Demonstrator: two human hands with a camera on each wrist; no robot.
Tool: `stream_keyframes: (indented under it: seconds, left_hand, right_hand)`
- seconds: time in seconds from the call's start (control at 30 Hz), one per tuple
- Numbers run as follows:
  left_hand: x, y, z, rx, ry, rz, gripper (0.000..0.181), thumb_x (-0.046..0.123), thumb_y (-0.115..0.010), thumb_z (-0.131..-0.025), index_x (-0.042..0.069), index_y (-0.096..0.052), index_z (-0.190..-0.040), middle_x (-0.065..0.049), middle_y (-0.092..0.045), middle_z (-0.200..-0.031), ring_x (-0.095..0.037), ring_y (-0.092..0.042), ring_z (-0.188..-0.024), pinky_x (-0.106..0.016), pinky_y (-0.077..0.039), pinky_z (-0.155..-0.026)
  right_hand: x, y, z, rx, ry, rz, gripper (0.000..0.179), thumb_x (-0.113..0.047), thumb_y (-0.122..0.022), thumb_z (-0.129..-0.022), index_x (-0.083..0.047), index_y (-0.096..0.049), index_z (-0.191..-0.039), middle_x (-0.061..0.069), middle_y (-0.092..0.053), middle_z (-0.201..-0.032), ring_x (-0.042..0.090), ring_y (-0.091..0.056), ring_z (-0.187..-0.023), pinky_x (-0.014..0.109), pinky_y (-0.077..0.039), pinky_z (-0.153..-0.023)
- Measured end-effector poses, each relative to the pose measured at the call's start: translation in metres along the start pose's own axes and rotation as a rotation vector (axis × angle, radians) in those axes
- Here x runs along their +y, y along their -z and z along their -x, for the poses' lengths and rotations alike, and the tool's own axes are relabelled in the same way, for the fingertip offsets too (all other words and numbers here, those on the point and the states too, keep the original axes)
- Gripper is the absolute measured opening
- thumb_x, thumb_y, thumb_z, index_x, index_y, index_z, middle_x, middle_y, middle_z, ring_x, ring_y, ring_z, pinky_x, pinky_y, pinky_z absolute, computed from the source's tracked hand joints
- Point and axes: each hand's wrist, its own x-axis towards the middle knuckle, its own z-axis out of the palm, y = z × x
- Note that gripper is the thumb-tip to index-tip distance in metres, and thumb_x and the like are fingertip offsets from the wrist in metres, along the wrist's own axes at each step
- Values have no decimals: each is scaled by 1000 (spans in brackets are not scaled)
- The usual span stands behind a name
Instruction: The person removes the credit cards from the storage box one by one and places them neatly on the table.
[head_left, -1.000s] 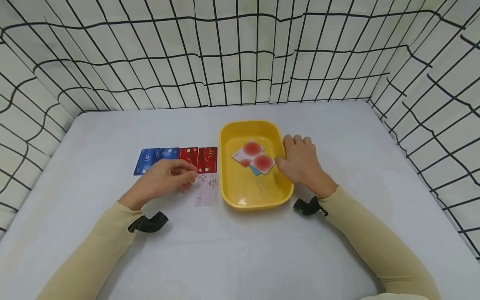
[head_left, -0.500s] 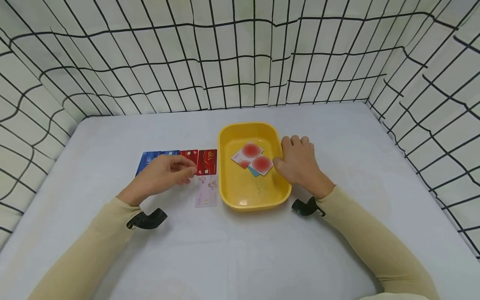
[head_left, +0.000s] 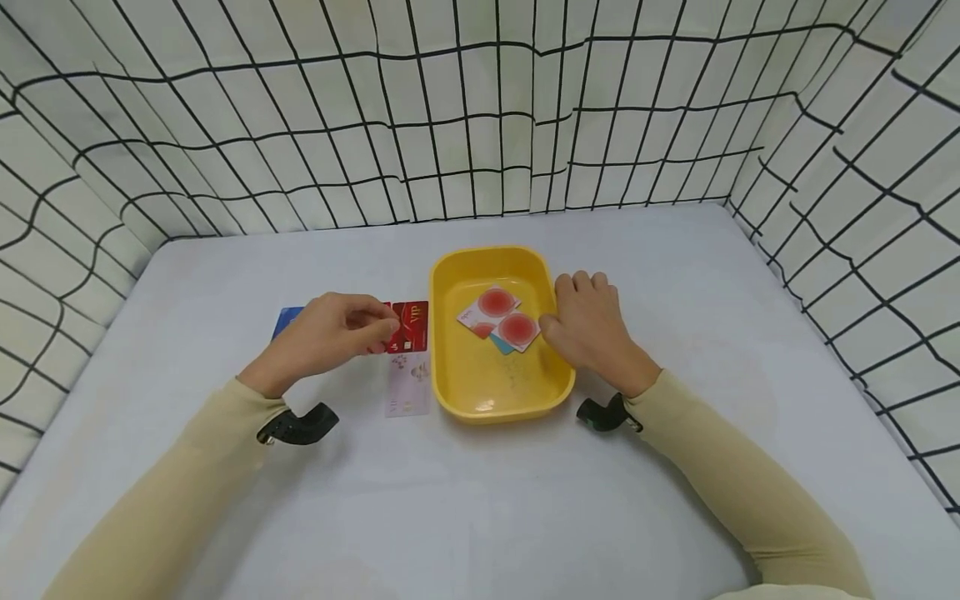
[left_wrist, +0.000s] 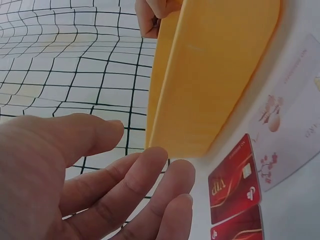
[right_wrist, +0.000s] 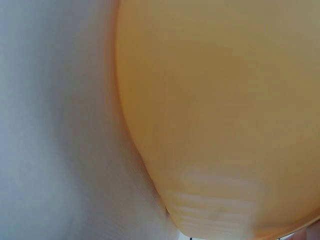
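Observation:
My left hand (head_left: 322,337) hovers over a row of cards, fingers relaxed and bent, thumb apart from the fingertips in the left wrist view, holding nothing. Beside its fingertips lies a red VIP card (head_left: 411,327); a second red card (left_wrist: 240,226) adjoins it. A blue card (head_left: 287,319) peeks out behind the hand, which hides the rest of the row. Below the red card is a pale pink card (head_left: 407,392). My right hand (head_left: 592,325) grips the right rim of a yellow tray (head_left: 495,387), thumb over the edge.
Inside the tray lie pale cards with red circles (head_left: 517,329) and a light blue card (head_left: 501,344) partly under them. The white table (head_left: 465,500) is bounded by black grid lines on pale walls (head_left: 480,125) at the back and sides.
My left hand has risen slightly toward the back, covering more of the blue and red cards. My right hand keeps its hold on the tray. The head view has shifted a little.

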Motion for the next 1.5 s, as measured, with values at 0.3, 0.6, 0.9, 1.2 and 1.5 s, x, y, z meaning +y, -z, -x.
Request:
stream_keyframes:
  seconds: [0.3,0.6,0.9,1.2,1.5]
  left_hand:
    - [17,5,-11,9,-11,-48,36,43,-62,-101,18,-71,-126,-8,-76,-115,-24,-67,-105,-35,-62,-83]
    - [31,6,-20,28,-65,-85,35,44,-60,-101,18,-72,-122,-7,-76,-111,-23,-67,-101,-38,-62,-87]
    - [47,8,-29,25,-68,-95,37,45,-62,-101,19,-71,-126,-7,-75,-115,-24,-70,-99,-41,-62,-91]
    - [61,4,-45,48,-125,-92,33,41,-62,-101,17,-72,-122,-6,-75,-114,-24,-68,-99,-38,-61,-86]
    - [71,-2,-65,39,-130,-50,31,39,-62,-101,17,-71,-121,-6,-74,-113,-25,-72,-94,-34,-63,-82]
  right_hand:
    - [1,0,-1,9,-1,-11,28,-25,-48,-92,0,-52,-104,14,-46,-92,32,-39,-93,41,-31,-80]
    - [0,0,-1,-18,3,-8,29,-26,-48,-93,1,-52,-105,13,-46,-93,32,-40,-94,41,-32,-81]
    - [1,-1,-1,27,19,14,23,-23,-50,-93,-1,-51,-98,12,-45,-88,30,-40,-89,38,-30,-77]
    - [2,-3,0,50,28,16,20,-21,-50,-92,-2,-51,-95,12,-45,-85,29,-41,-86,38,-30,-77]
    - [4,-3,-1,57,32,14,20,-22,-49,-91,-2,-51,-95,11,-45,-85,29,-40,-86,37,-30,-77]
